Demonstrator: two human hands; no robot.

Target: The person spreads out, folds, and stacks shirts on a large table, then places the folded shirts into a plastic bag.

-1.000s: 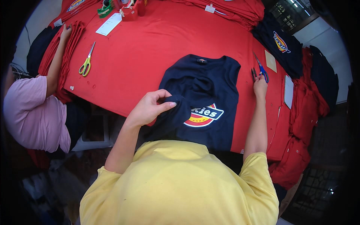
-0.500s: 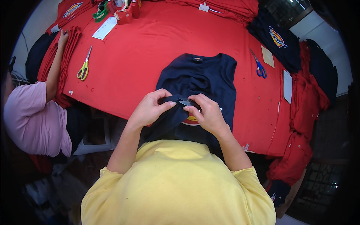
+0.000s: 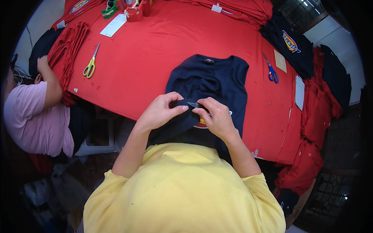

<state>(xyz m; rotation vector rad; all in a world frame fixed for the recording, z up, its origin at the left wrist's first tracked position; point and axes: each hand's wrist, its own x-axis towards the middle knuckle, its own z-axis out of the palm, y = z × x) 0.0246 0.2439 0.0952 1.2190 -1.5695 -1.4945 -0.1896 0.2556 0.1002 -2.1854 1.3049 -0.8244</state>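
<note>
A dark navy sleeveless garment point(image 3: 229, 77) lies in front of me, its neck end away from me and its lower part drawn up into my hands. My left hand point(image 3: 161, 112) is closed, thumb against fingers, pinching a fold of its cloth. My right hand point(image 3: 218, 119) grips small metal thread snips point(image 3: 193, 104), blades pointing left at the fold by my left thumb. Fingers hide the rest of the snips. A red and yellow print point(image 3: 201, 124) shows partly beneath my right hand.
Yellow-handled scissors point(image 3: 90, 66) lie at left, blue-handled scissors point(image 3: 272, 74) at right. Red cloth covers the table point(image 3: 136, 70). Red garments point(image 3: 312, 112) hang over the right edge. A co-worker in a pink shirt point(image 3: 35, 120) is at left, beside folded red garments point(image 3: 70, 50).
The snips' blades looked parted earlier and now look closer together at the fold. The co-worker's hand has left the red stack and drawn back left. The view has shifted slightly.
</note>
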